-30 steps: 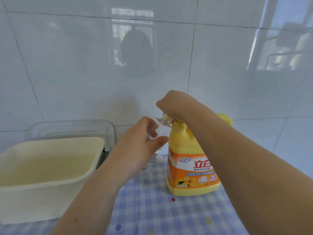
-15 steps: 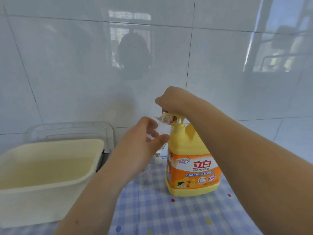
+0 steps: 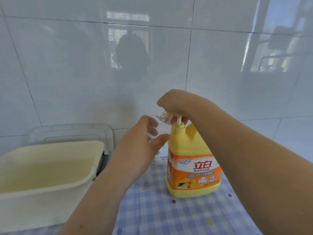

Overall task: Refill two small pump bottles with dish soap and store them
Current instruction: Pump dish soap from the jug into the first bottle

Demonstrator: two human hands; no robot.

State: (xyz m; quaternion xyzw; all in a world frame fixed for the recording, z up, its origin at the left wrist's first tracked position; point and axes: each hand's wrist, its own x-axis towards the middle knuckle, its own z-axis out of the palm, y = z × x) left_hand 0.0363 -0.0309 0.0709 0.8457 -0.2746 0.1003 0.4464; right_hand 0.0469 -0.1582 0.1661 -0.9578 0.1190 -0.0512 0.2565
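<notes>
Indoors, a person's left hand (image 3: 140,148) grips a small clear bottle (image 3: 159,126) held off the table. Its long axis slants up and to the right, so the open mouth meets the spout of the pump head (image 3: 171,114) on a yellow dish soap jug (image 3: 191,167). The right hand (image 3: 176,102), directly above the jug, curls over that pump head, seemingly poised to press down. The jug stands upright on a blue checked cloth (image 3: 169,214). A cream tub (image 3: 50,145) holding liquid sits to the left, before a glossy white tiled wall (image 3: 67,73).
</notes>
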